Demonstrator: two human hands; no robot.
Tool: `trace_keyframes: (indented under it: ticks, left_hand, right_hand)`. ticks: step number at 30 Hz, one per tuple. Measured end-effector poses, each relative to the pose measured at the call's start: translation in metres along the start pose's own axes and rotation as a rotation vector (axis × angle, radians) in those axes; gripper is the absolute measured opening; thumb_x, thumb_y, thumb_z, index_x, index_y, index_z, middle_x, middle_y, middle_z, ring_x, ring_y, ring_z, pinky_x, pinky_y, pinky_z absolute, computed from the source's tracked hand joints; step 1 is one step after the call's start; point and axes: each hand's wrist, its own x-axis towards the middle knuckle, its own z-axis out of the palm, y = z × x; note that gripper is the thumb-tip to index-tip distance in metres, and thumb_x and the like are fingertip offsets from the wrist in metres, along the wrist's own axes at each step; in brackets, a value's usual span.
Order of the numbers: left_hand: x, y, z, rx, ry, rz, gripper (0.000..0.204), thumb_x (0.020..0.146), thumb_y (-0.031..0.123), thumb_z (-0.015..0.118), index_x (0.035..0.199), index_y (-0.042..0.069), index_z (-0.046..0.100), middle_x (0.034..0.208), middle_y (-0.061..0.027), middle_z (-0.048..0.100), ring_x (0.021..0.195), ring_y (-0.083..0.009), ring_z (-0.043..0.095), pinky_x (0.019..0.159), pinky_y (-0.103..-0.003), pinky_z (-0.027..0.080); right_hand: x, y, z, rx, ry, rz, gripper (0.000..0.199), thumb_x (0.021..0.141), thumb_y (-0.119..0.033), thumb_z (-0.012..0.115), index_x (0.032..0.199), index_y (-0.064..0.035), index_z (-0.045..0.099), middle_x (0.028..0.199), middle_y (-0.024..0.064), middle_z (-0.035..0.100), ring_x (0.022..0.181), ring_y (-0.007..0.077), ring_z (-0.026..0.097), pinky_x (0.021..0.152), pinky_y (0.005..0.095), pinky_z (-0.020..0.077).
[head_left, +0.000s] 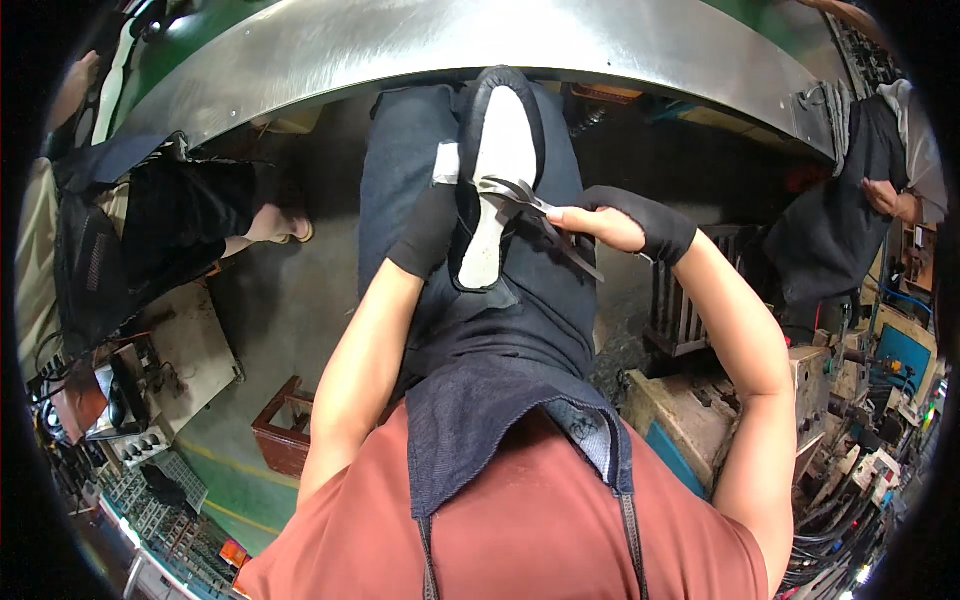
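A black shoe upper (535, 125) lies bottom up on my lap, its rounded toe against the bench edge. A white insole (507, 135) fills its underside, narrowing toward the heel near me. My left hand (432, 222), in a black fingerless glove with a white wrap on one digit, holds the shoe's left side; its other fingers are mostly hidden. In my right hand (622, 226), also gloved in black, is a pair of dark metal pincers (520, 195). Their curved jaws lie over the middle of the insole, and a handle slants down beside my fingers.
A curved metal bench (420, 45) spans the space ahead. People in dark aprons sit at left (150, 220) and right (830, 220). A reddish-brown box (283, 430) stands on the floor at left; a worn machine (690, 420) is beside my right arm.
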Motion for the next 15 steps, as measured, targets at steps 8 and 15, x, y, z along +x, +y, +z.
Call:
trace_keyframes:
  ticks: [8, 15]
  left_hand:
    - [0.036, -0.050, 0.025, -0.818, -0.157, 0.086, 0.058, 0.105, 0.045, 0.026, 0.128, -0.004, 0.050, 0.119, -0.0195, 0.061, 0.110, -0.0237, 0.057, 0.096, -0.034, 0.044]
    - [0.033, -0.036, 0.036, -0.800, -0.135, 0.036, 0.062, 0.102, 0.053, 0.031, 0.114, -0.001, 0.059, 0.099, -0.0094, 0.066, 0.083, -0.0177, 0.063, 0.076, -0.030, 0.052]
  right_hand:
    - [-0.008, -0.032, 0.038, -1.058, 0.610, -0.435, 0.038, 0.093, -0.037, 0.056, 0.078, -0.0040, 0.065, 0.079, 0.0117, 0.058, 0.078, 0.0291, 0.058, 0.071, 0.0403, 0.0479]
    - [-0.006, -0.011, 0.048, 0.672, 0.150, 0.136, 0.035, 0.095, -0.032, 0.055, 0.084, -0.0008, 0.064, 0.074, 0.0128, 0.062, 0.071, 0.0312, 0.061, 0.067, 0.0382, 0.0478]
